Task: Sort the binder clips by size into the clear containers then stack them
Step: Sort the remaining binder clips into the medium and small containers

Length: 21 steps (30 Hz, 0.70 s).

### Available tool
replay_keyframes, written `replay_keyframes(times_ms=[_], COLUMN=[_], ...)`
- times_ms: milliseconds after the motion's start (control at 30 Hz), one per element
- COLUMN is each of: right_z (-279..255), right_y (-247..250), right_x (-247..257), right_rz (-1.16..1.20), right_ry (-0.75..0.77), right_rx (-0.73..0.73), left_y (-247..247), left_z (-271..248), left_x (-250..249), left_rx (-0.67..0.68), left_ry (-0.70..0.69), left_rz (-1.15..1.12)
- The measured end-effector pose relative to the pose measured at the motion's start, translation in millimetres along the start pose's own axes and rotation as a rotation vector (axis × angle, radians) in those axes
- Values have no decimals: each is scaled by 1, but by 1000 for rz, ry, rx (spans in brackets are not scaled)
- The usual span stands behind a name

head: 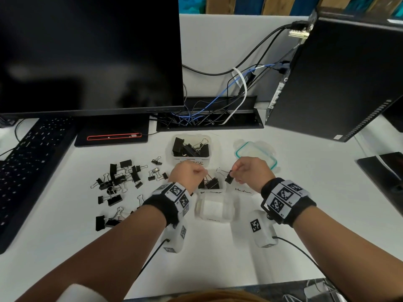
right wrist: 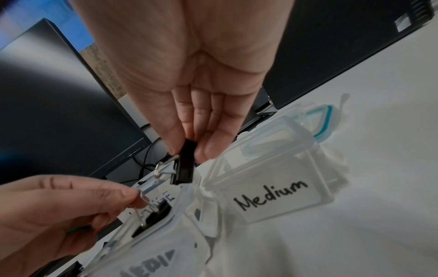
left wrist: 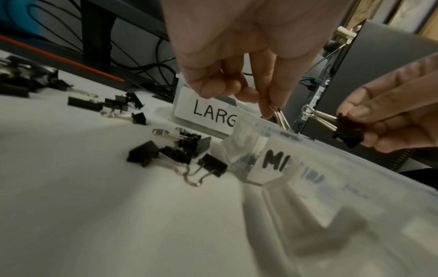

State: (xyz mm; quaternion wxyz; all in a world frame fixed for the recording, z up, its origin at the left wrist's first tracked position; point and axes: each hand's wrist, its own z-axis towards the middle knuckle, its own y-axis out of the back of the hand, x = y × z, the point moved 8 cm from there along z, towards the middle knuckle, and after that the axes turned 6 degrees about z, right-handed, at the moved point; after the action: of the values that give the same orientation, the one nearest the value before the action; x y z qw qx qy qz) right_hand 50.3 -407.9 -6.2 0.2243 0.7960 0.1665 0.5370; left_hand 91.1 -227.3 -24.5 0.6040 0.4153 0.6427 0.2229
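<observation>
My right hand pinches a black binder clip by its body, its wire handles pointing left, above two clear containers. The wrist view shows the right hand on that clip beside the clear container labelled Medium. My left hand pinches the silver handles of a clip that sits in the adjoining clear container, which holds other black clips. Behind stands the clear container labelled Large, with big clips inside. Several loose clips lie to the left.
A clear small container sits between my wrists. A lid with a teal seal lies at the back right. A keyboard and monitor stand at the left, a cable tray behind, a computer tower at the right.
</observation>
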Motion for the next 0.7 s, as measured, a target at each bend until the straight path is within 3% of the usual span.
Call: replay_keyframes(times_ms=[133,267,467,700], right_z=[2,6,12,11], right_y=[-2,-3,-5,-20], right_x=[1,4,6,17], right_rz=[-8,-7,-11,-70], right_ry=[18,28,36,84], right_rx=[4,4,10,78], left_y=[-9,-9,-11,-23], left_z=[2,6,6,-6], left_x=[2,5,10,23], left_rx=[-1,18,68,264], left_ry=[-97,-100,-91,-62], left_rz=[146,325,119,-71])
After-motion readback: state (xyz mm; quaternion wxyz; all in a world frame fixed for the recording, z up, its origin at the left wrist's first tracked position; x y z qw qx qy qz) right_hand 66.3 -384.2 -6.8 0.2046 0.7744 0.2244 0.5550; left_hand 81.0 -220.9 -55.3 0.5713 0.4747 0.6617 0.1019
